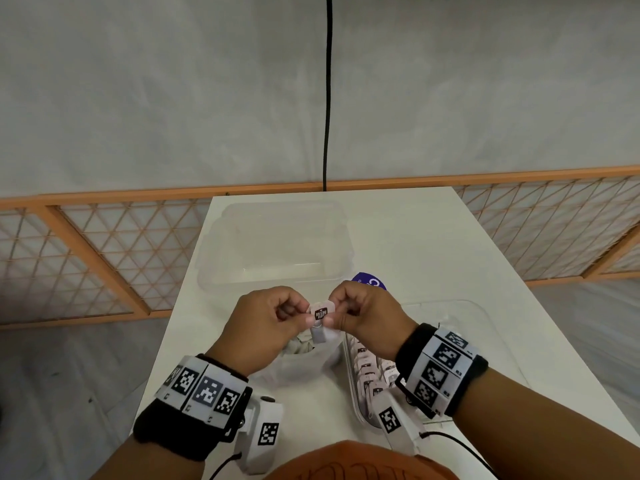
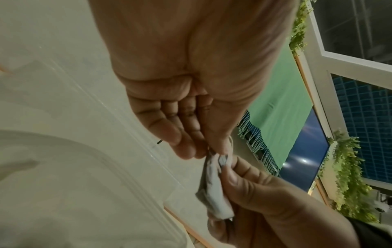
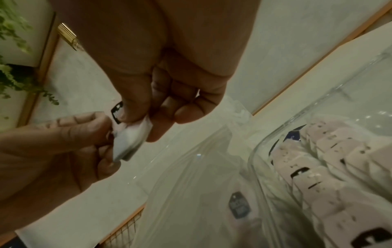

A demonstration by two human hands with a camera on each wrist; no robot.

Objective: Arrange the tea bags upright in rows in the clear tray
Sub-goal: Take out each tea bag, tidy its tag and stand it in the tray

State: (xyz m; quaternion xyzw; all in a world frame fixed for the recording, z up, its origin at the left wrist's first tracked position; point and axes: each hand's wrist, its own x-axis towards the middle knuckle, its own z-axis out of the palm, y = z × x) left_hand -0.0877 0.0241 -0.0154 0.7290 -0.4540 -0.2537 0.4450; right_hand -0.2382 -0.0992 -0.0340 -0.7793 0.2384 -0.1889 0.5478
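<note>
Both hands, left hand (image 1: 266,320) and right hand (image 1: 363,311), pinch one tea bag (image 1: 321,318) above the table (image 1: 433,244), likely straightening it; next, stand it upright in the clear tray (image 1: 485,317) row.

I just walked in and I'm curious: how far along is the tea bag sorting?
Partly done. The clear tray already holds rows of upright tea bags at its near left side. In hand: the left hand and right hand both pinch one tea bag above the table. Left to do: the plastic bag below still holds more, and much of the tray looks unfilled.
</note>
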